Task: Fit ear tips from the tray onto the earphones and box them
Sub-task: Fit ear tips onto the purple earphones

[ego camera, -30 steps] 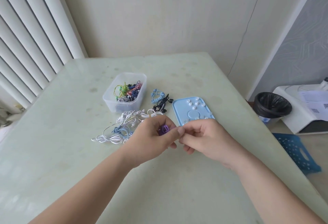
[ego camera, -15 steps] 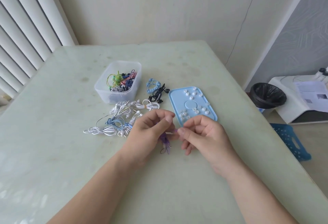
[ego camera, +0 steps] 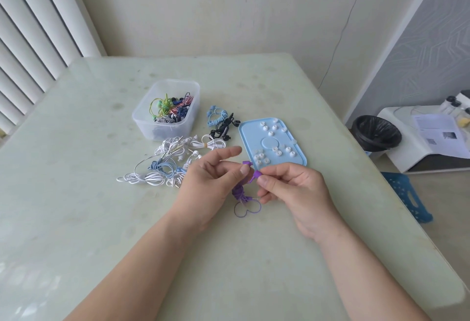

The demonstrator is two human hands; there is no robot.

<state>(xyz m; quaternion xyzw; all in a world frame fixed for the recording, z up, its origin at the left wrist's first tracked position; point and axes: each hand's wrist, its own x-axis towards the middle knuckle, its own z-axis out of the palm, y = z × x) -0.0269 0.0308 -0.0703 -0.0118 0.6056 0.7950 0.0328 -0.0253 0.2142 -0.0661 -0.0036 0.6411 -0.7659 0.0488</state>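
A pair of purple earphones (ego camera: 241,191) with a coiled cord hangs between my hands above the table. My left hand (ego camera: 212,181) pinches one purple earbud between thumb and fingers, its index finger stretched out. My right hand (ego camera: 290,188) pinches the other earbud just to the right. Right behind my hands lies the light blue tray (ego camera: 292,161) with several white ear tips (ego camera: 260,159) scattered on it. A clear plastic box (ego camera: 166,113) holding several coloured earphones stands at the back left.
A heap of white and blue earphones (ego camera: 165,165) lies left of my hands. A blue and a black pair (ego camera: 221,123) lie between box and tray. Beside the table on the floor: a black bin (ego camera: 376,136), a blue stool (ego camera: 407,193).
The two purple earbuds have come apart, one in each hand, and the coiled cord now hangs lower. My left index finger has stretched out. The camera has moved closer.
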